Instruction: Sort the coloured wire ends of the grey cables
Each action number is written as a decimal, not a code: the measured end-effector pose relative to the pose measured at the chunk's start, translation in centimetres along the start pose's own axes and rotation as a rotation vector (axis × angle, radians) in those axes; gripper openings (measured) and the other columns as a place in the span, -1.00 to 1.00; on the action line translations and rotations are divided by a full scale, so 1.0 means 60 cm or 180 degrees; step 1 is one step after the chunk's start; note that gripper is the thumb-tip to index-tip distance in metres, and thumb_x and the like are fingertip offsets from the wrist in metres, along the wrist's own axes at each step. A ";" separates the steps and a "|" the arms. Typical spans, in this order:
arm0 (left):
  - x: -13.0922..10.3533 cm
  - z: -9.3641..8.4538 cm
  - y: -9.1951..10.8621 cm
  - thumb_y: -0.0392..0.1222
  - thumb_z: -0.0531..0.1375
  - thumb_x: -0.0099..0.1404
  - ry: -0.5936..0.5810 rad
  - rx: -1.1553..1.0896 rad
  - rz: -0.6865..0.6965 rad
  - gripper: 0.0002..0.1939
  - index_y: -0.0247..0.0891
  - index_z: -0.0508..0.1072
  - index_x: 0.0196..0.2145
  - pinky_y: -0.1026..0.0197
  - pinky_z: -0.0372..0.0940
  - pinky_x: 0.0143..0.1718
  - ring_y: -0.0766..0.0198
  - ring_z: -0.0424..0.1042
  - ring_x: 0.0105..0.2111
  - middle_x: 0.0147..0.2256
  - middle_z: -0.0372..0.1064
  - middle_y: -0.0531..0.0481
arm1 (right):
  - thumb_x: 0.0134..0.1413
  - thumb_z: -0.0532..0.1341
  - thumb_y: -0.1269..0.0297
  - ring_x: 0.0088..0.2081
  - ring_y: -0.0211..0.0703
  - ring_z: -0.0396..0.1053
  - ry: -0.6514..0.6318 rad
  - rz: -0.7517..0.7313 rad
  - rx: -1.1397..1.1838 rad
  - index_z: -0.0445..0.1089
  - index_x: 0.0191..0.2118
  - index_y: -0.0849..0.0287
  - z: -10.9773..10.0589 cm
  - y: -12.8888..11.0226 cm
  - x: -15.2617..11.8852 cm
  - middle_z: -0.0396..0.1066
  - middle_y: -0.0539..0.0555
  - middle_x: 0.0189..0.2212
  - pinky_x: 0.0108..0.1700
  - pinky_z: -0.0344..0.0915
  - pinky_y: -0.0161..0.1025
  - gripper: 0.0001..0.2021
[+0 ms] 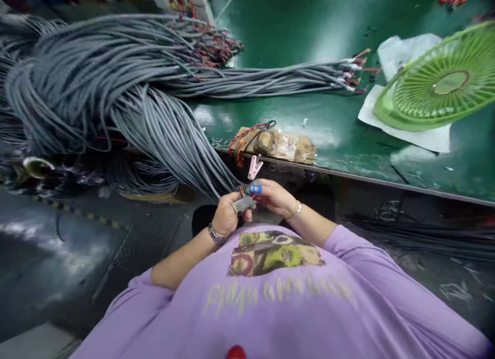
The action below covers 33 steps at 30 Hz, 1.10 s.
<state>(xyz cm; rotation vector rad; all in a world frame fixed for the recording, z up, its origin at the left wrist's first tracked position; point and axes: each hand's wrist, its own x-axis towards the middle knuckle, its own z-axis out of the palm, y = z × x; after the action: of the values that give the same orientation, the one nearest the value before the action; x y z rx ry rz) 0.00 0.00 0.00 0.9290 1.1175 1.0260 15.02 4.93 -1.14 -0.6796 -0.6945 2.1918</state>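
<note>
Thin coloured wires (243,190) at the end of a thick grey cable bundle (185,137) lie between my two hands, in front of my chest. My left hand (228,212) is closed around the wire ends, with a grey wrap over its thumb. My right hand (273,195) pinches at the same wires from the other side, a blue band around one fingertip. The fingers hide exactly which strands each hand grips. Just above the hands, a pink clip (254,167) sits at the table's edge.
A green table (328,116) spans the front. It bears a taped block (284,145) with red and black wires, a long row of grey cables (270,82), and a green fan (444,83) on white sheets at the right.
</note>
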 end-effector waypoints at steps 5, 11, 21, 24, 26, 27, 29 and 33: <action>-0.002 0.001 0.008 -0.04 0.31 0.11 0.0388 -0.0079 0.0337 -0.73 -0.32 0.49 -0.53 0.32 0.20 -0.68 0.37 0.29 -0.74 -0.72 0.36 0.04 | -0.16 0.42 -0.02 -0.58 -0.43 0.16 0.0621 -0.0041 0.0367 0.39 -0.40 0.23 -0.026 -0.011 0.009 0.34 -0.07 -0.55 -0.47 0.22 -0.38 -0.60; 0.005 0.014 0.043 -0.03 0.32 0.06 0.0201 -0.0344 0.0303 -0.73 -0.33 0.51 -0.53 0.31 0.19 -0.72 0.35 0.27 -0.77 -0.74 0.33 0.04 | -0.06 0.32 -0.16 -0.58 -0.42 0.13 0.0088 0.0048 -0.0091 0.42 -0.28 0.24 -0.010 -0.053 0.011 0.36 -0.03 -0.47 -0.53 0.16 -0.38 -0.51; 0.031 0.015 0.047 0.00 0.32 0.00 -0.0062 -0.0392 -0.0003 -0.69 -0.34 0.48 -0.56 0.35 0.09 -0.77 0.41 0.17 -0.81 -0.79 0.23 0.08 | -0.10 0.26 -0.28 -0.55 -0.38 0.15 0.0670 -0.1065 -0.0418 0.37 -0.45 0.21 0.000 -0.020 0.041 0.32 -0.05 -0.57 -0.43 0.18 -0.35 -0.46; 0.031 0.014 0.040 -0.03 0.32 0.00 -0.0045 -0.0343 -0.0014 -0.72 -0.34 0.47 -0.57 0.36 0.05 -0.77 0.43 0.14 -0.82 -0.80 0.22 0.09 | -0.12 0.28 -0.27 -0.50 -0.32 0.23 0.0522 -0.0813 -0.0072 0.41 -0.43 0.21 0.008 -0.022 0.044 0.33 -0.03 -0.56 -0.38 0.24 -0.31 -0.46; 0.031 0.016 0.038 -0.04 0.31 0.01 -0.0053 -0.0327 -0.0019 -0.73 -0.34 0.47 -0.58 0.36 0.04 -0.77 0.43 0.13 -0.82 -0.80 0.21 0.10 | -0.13 0.32 -0.23 -0.50 -0.31 0.23 0.0628 -0.0857 0.0050 0.42 -0.45 0.22 0.015 -0.027 0.045 0.31 -0.04 -0.59 -0.38 0.21 -0.31 -0.49; 0.031 0.017 0.037 -0.04 0.31 0.01 -0.0054 -0.0318 -0.0021 -0.73 -0.34 0.47 -0.58 0.36 0.03 -0.77 0.44 0.13 -0.82 -0.80 0.21 0.10 | -0.13 0.33 -0.21 -0.50 -0.32 0.22 0.0702 -0.0898 0.0085 0.42 -0.47 0.22 0.018 -0.029 0.045 0.30 -0.04 -0.61 -0.39 0.20 -0.31 -0.50; 0.031 0.018 0.036 -0.04 0.31 0.01 -0.0046 -0.0278 -0.0031 -0.73 -0.33 0.46 -0.58 0.36 0.03 -0.77 0.44 0.12 -0.82 -0.80 0.21 0.10 | -0.13 0.35 -0.18 -0.51 -0.33 0.19 0.0832 -0.0962 0.0128 0.42 -0.48 0.23 0.023 -0.031 0.046 0.30 -0.04 -0.61 -0.38 0.19 -0.31 -0.53; 0.030 0.019 0.037 -0.03 0.31 0.03 -0.0005 -0.0233 -0.0015 -0.72 -0.33 0.46 -0.59 0.36 0.03 -0.77 0.44 0.12 -0.82 -0.80 0.20 0.11 | -0.09 0.33 -0.18 -0.51 -0.32 0.19 0.0870 -0.0852 0.0194 0.43 -0.46 0.23 0.024 -0.030 0.044 0.33 -0.03 -0.59 -0.38 0.19 -0.31 -0.53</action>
<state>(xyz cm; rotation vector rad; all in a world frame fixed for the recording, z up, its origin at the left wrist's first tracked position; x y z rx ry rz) 0.93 2.22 1.87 0.8684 1.0735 1.0554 13.38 7.62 0.43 -0.7879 -0.5401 1.8256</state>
